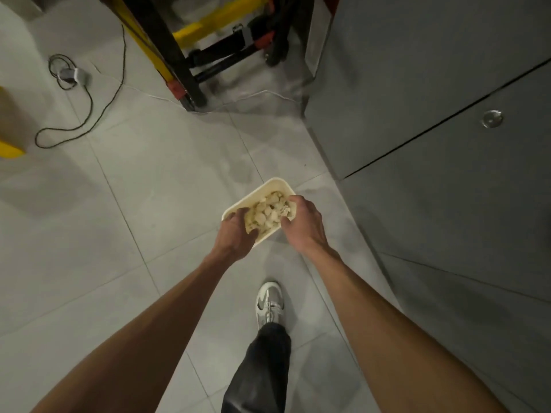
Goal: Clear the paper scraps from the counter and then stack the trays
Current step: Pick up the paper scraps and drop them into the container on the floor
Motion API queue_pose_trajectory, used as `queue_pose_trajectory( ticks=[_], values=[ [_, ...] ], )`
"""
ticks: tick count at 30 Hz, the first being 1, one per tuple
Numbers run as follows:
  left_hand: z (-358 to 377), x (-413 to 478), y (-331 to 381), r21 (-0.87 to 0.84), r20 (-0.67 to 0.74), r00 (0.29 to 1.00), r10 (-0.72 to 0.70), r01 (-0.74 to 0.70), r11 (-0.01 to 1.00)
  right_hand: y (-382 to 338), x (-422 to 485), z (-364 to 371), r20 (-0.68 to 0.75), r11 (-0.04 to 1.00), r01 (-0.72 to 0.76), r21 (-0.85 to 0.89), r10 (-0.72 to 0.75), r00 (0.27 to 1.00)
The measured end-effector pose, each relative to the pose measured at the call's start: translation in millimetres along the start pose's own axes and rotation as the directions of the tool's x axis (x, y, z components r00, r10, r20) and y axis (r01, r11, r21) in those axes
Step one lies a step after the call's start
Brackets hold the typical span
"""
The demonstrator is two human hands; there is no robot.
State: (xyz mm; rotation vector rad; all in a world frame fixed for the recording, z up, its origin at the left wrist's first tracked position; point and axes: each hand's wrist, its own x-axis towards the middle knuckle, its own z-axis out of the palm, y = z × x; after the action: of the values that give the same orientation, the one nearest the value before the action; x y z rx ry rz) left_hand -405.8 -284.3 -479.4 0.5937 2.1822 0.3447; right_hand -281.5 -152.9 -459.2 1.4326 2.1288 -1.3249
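Note:
A cream rectangular tray hangs in the air above the tiled floor, filled with crumpled pale paper scraps. My left hand grips its near left end, thumb curled over the rim onto the scraps. Its right side is gripped by my right hand, fingers bent over the rim. Both forearms reach forward from the bottom of the head view. The counter and any other trays are out of sight.
Grey cabinet doors with a round knob line the right side. A black and yellow frame stands ahead on the floor. Black cables trail at the left. My shoe steps on grey tiles.

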Motion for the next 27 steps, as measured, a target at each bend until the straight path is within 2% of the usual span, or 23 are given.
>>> queue_pose_trajectory(
  ticks=[4,11,20,24,27],
  values=[
    [-6.8,-30.3,18.9,0.050,-0.025,0.997,0.080,-0.078,0.996,12.2,-47.8,-24.9,-0.063,0.998,0.030,0.061,-0.026,0.998],
    [-14.7,-138.8,79.0,0.148,-0.066,0.936,0.347,-0.335,0.931,24.6,-178.5,-87.2,-0.259,0.986,0.126,0.112,-0.093,0.961],
    [-10.0,-352.4,154.3,0.185,-0.045,0.776,0.630,-0.613,0.768,72.4,-413.6,-150.5,-0.520,0.975,0.162,0.152,-0.060,0.852],
    [-0.8,-455.5,183.4,0.205,-0.005,0.699,0.715,-0.699,0.685,99.6,-528.2,-169.9,-0.634,0.973,0.131,0.189,0.019,0.773],
    [12.0,-528.4,206.8,0.204,0.043,0.611,0.791,-0.780,0.591,124.8,-611.4,-184.7,-0.716,0.970,0.118,0.214,0.074,0.695]
  ],
)
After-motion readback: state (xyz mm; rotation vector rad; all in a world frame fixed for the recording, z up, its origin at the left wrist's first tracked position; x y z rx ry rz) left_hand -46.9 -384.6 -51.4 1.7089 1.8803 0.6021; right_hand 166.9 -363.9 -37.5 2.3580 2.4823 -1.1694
